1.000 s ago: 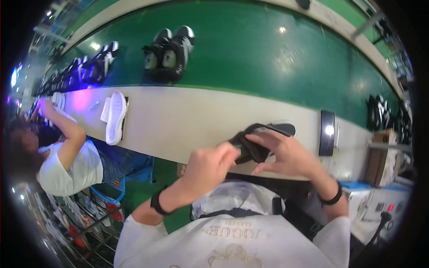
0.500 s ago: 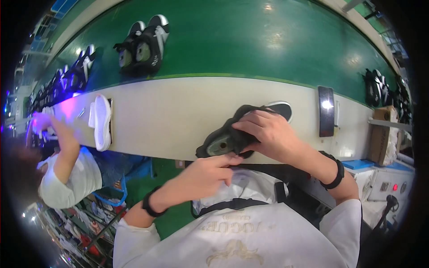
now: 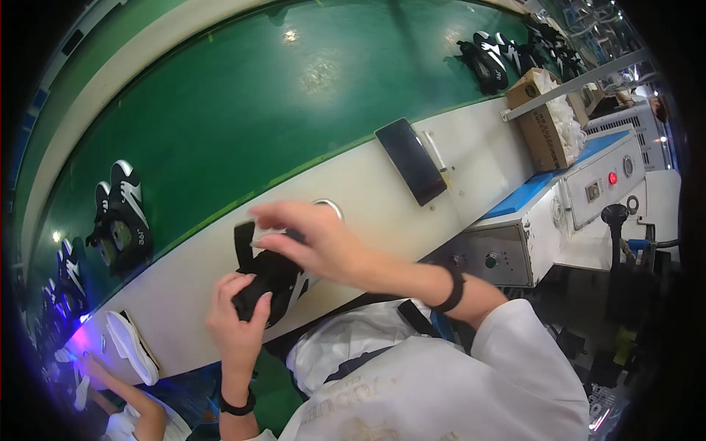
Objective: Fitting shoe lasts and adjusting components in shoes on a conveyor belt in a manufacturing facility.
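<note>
A black sneaker (image 3: 273, 288) with a white side mark rests on the pale work ledge, close to my body. My left hand (image 3: 237, 305) is closed around its near end, thumb on one side and fingers on the other. Above the shoe, my right hand (image 3: 312, 234) is bent over with thumb and fingers closing on a small pale piece (image 3: 262, 232) that I cannot make out. Beside that piece a black strap (image 3: 243, 245) stands up from the shoe. The right hand hides much of the toe end.
Along the ledge (image 3: 346, 180) lie a dark rectangular pad (image 3: 410, 162) and white soles (image 3: 131, 345). Black sneakers (image 3: 121, 220) stand on the green belt (image 3: 220, 103). Rightward are a cardboard box (image 3: 543, 125) and a control machine (image 3: 588, 184). A co-worker's arm (image 3: 121, 386) shows lower left.
The view has swung to the right. My left hand has gone from touching the shoe's opening to gripping its near end; my right hand has lifted off the upper to the strap.
</note>
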`<state>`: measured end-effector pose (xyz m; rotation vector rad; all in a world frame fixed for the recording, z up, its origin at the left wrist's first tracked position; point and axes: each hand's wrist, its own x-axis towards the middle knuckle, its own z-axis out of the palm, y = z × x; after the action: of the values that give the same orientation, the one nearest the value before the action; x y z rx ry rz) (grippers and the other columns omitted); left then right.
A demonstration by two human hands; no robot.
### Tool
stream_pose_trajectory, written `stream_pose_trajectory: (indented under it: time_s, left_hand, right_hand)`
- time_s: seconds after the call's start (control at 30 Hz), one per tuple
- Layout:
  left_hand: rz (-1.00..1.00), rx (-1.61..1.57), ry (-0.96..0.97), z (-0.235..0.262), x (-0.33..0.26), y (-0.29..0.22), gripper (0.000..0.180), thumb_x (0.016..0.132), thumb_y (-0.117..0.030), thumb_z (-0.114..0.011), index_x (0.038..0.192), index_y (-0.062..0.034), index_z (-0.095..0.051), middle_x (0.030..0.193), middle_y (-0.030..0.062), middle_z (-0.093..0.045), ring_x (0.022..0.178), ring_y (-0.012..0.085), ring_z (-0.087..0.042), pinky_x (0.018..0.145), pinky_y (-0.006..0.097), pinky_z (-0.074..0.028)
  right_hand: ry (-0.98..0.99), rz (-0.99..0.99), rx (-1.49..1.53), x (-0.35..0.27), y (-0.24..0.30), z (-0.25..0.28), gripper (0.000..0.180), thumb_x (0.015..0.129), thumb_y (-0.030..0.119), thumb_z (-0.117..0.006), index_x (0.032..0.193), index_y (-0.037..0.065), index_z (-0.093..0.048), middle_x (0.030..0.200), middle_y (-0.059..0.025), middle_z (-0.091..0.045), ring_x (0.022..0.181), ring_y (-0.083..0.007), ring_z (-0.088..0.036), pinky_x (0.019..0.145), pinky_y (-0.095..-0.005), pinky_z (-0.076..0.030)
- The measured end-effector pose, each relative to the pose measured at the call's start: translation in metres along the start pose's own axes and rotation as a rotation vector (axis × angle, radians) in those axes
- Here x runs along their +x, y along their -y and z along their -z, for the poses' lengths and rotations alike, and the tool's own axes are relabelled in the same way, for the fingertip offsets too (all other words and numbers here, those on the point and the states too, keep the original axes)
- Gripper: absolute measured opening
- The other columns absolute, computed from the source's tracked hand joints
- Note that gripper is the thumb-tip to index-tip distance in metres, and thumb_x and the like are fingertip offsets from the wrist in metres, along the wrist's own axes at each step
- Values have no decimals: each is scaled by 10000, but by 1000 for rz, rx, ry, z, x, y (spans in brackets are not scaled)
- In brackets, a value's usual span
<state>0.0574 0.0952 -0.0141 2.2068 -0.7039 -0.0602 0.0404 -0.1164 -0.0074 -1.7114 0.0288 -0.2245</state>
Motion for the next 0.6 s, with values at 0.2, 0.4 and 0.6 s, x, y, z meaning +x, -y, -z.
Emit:
stream_pose_trajectory:
  time_s: [0.2,0.4,0.6]
  left_hand:
    - [131,-20,86,6,12,9,363,767,-94,-768,1081,-38,-595,925,134,-653,834,290,-668,768,354,-526]
    - [397,-330,108,-14,9,64,303,923,-54,-580,1211,14,-513,1048,90,-603,965,169,-592,872,311,-488]
    - [485,-617,67,-24,14,75,251,942,-82,-565,1178,0,-542,1038,70,-601,970,151,-575,894,300,-465]
  right_hand:
    - [-33,249,-5,1,-14,-40,191,851,28,-667,1042,27,-658,956,-106,-623,898,-290,-607,784,-377,-503]
    - [-28,256,-8,2,-30,-58,113,799,70,-673,849,-3,-602,817,-122,-537,820,-312,-538,728,-408,-448]
    - [198,523,-226,0,-44,-56,157,778,117,-662,891,26,-603,913,-119,-572,892,-301,-546,814,-415,-453]
